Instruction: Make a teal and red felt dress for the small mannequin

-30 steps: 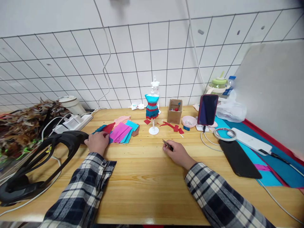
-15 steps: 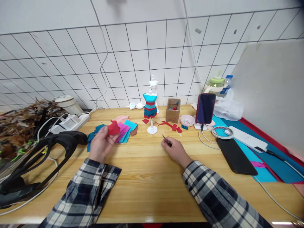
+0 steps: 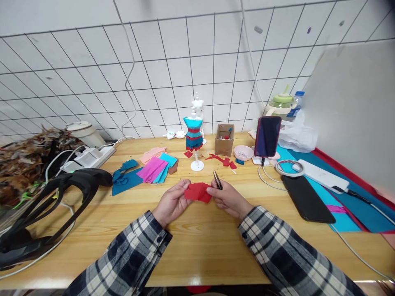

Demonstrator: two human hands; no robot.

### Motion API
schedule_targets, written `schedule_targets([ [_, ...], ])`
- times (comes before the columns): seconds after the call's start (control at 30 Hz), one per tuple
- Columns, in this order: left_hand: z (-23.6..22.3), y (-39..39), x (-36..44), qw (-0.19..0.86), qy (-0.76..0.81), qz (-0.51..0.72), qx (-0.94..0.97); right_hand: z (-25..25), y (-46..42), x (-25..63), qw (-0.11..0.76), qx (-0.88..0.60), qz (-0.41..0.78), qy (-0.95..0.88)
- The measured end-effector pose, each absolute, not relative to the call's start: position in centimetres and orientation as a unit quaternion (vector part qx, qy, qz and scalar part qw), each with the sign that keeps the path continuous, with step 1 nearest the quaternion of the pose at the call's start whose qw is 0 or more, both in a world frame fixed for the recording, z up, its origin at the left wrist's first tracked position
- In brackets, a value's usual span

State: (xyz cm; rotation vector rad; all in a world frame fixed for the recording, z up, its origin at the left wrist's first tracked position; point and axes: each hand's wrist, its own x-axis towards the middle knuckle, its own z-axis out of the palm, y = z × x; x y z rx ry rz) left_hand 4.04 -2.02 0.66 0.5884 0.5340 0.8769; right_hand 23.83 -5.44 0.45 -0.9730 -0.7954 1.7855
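My left hand (image 3: 173, 202) pinches the left end of a piece of red crepe paper (image 3: 197, 192) above the middle of the table. The paper is spread between both hands, slightly creased. My right hand (image 3: 230, 198) grips its right edge with thumb and finger, while a pair of tweezers (image 3: 217, 180) is also tucked in that hand, tips up and a little apart. Beyond the hands stands a small white dress form (image 3: 196, 158), dressed in a tiered dress (image 3: 194, 135) of light blue, red and teal strips. Neither hand touches it.
Coloured paper pieces (image 3: 154, 169) lie left of the stand, red scraps (image 3: 226, 161) to its right. Behind are a cardboard box (image 3: 224, 142) and a pink bowl (image 3: 243, 153). A propped phone (image 3: 268, 137), a black phone (image 3: 307, 199) and a black headset (image 3: 89, 181) flank the work area.
My left hand has brought the red paper rightwards from above the coloured pieces to the middle. My right hand, still with the tweezers, now also holds the paper's right edge.
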Motion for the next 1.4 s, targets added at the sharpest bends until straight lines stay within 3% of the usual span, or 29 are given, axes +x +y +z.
schedule_targets([
  [0.53,0.8,-0.8,3.0,0.750,0.310,0.451,0.371,-0.5,-4.8,24.5,0.446,-0.501,0.590,-0.449],
  [0.6,0.8,-0.9,2.9,0.692,0.334,0.448,0.457,-0.6,-4.7,24.6,0.439,-0.505,0.562,-0.486],
  [0.7,1.2,-1.5,3.0,0.501,0.357,0.416,0.670,-0.5,-4.8,24.5,0.408,-0.501,0.520,-0.559],
  [0.77,1.6,-2.1,3.4,0.386,0.356,0.349,0.776,-0.2,-5.1,24.2,0.383,-0.488,0.507,-0.598],
  [0.83,1.7,-2.5,3.8,0.346,0.355,0.272,0.825,-0.1,-5.4,23.9,0.374,-0.470,0.506,-0.619],
  [1.0,1.3,-2.6,4.3,0.367,0.418,0.176,0.812,-0.6,-5.3,23.9,0.386,-0.481,0.469,-0.632],
  [1.2,0.8,-2.3,4.0,0.423,0.457,0.223,0.750,-0.5,-5.1,24.1,0.431,-0.512,0.477,-0.570],
  [1.4,0.9,-2.4,4.4,0.449,0.460,0.249,0.724,0.0,-5.3,23.7,0.401,-0.534,0.474,-0.574],
])
